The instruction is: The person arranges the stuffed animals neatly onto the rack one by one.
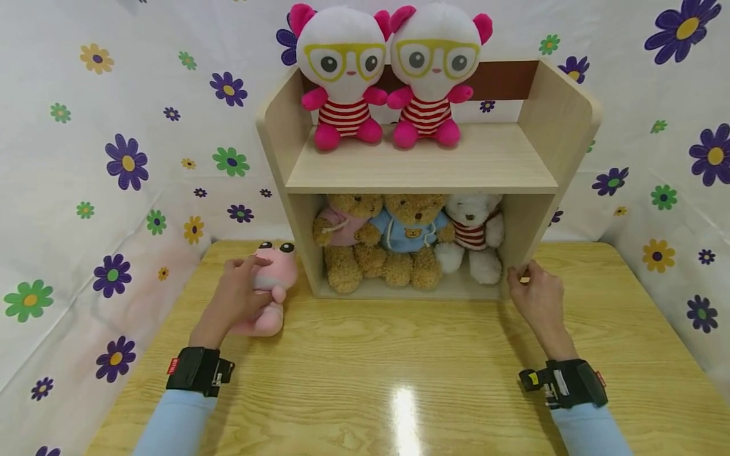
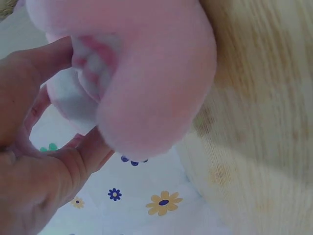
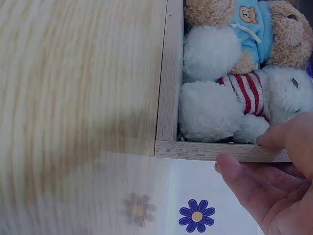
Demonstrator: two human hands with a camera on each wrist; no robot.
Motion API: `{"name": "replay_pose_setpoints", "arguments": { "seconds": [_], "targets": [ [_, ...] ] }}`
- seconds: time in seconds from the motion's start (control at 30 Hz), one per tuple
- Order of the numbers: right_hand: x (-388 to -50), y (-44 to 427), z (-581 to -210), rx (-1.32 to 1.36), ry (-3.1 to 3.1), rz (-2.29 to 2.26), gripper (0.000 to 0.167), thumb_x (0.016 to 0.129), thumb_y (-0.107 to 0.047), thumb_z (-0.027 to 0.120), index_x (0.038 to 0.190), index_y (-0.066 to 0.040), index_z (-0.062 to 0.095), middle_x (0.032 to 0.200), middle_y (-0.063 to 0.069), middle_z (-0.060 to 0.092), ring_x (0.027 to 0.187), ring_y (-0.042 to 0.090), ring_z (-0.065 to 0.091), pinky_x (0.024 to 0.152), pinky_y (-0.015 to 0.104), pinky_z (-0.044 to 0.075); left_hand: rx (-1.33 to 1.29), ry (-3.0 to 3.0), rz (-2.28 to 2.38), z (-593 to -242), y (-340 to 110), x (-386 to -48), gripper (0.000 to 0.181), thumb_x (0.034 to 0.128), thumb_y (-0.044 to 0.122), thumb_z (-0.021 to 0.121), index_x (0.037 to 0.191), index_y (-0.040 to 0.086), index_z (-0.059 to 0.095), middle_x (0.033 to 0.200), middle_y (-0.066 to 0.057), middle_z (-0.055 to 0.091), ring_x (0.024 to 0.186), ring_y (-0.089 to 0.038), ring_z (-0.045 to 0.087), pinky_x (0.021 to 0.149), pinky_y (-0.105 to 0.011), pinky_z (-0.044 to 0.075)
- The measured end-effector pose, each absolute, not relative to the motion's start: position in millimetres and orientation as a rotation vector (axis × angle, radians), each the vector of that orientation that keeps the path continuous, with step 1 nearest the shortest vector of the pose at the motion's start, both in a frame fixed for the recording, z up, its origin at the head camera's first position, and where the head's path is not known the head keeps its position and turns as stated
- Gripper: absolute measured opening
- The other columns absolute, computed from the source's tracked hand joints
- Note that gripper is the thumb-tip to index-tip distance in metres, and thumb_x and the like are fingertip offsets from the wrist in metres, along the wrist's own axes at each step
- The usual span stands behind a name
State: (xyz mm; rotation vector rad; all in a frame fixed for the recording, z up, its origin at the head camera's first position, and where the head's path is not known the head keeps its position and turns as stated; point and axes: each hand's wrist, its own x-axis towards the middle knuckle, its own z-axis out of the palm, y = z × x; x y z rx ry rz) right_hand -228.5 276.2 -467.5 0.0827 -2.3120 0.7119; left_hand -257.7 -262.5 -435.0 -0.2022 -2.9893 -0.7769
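Observation:
On the left of the table, my left hand (image 1: pixel 235 292) grips a pink plush toy (image 1: pixel 278 271) with big dark eyes around its middle. The left wrist view shows the toy's pink body (image 2: pixel 156 83) between thumb and fingers, its lower end against the table. A wooden shelf (image 1: pixel 422 164) stands at the back. My right hand (image 1: pixel 538 297) pinches its right side panel low down; in the right wrist view the thumb lies inside the panel (image 3: pixel 220 151) and the fingers outside. Behind that panel sits a white bear (image 3: pixel 210 112) in a red-striped top.
Two pink-and-white plush toys in yellow glasses (image 1: pixel 345 63) sit on the shelf's upper board. Below, a brown bear in pink (image 1: pixel 345 231) and one in blue (image 1: pixel 412 234) sit beside the white bear. A flowered cloth (image 1: pixel 142 209) hangs behind the table (image 1: pixel 353 367).

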Motion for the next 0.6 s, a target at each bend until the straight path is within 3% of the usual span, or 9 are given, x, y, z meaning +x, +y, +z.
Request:
{"name": "replay_pose_setpoints", "arguments": {
  "seconds": [0.17, 0.33, 0.47, 0.6],
  "targets": [
    [-228.7, 276.2, -466.7, 0.073, -2.338, 0.716, 0.024, 0.089, -0.001, 0.067, 0.068, 0.002, 0.057, 0.064, 0.026, 0.066, 0.045, 0.03, 0.058, 0.043, 0.028, 0.037, -0.128, -2.762, -0.951, -432.1, -260.6, -240.9, 0.071, 0.0833, 0.014, 0.081, 0.146, 0.013, 0.048, 0.15, -0.036, 0.028, 0.119, -0.056, 0.05, 0.095, -0.067, 0.048],
    [-227.6, 276.2, -465.4, 0.06, -2.362, 0.731, 0.022, 0.09, -0.002, 0.066, 0.071, 0.005, 0.059, 0.065, 0.026, 0.066, 0.045, 0.027, 0.057, 0.042, 0.027, 0.035, -0.132, -2.442, -1.05, -428.6, -254.3, -230.2, 0.07, 0.0775, 0.009, 0.085, 0.14, 0.01, 0.055, 0.144, -0.031, 0.034, 0.125, -0.042, 0.047, 0.092, -0.063, 0.05],
    [-227.9, 276.8, -465.2, 0.062, -2.367, 0.725, 0.02, 0.09, -0.002, 0.066, 0.073, 0.008, 0.061, 0.063, 0.026, 0.065, 0.044, 0.026, 0.056, 0.041, 0.025, 0.034, -0.136, -2.248, -1.048, -424.5, -249.7, -223.9, 0.071, 0.0737, 0.011, 0.09, 0.138, 0.012, 0.059, 0.141, -0.026, 0.038, 0.123, -0.03, 0.048, 0.081, -0.032, 0.056],
    [-228.3, 277.4, -466.0, 0.071, -2.365, 0.713, 0.022, 0.09, -0.002, 0.066, 0.071, 0.007, 0.06, 0.061, 0.024, 0.065, 0.043, 0.025, 0.055, 0.041, 0.023, 0.033, -0.199, -2.094, -1.06, -414.4, -241.2, -214.3, 0.069, 0.0739, 0.004, 0.088, 0.136, 0.009, 0.059, 0.141, -0.025, 0.039, 0.12, -0.021, 0.048, 0.07, -0.006, 0.046]
  ]
}}
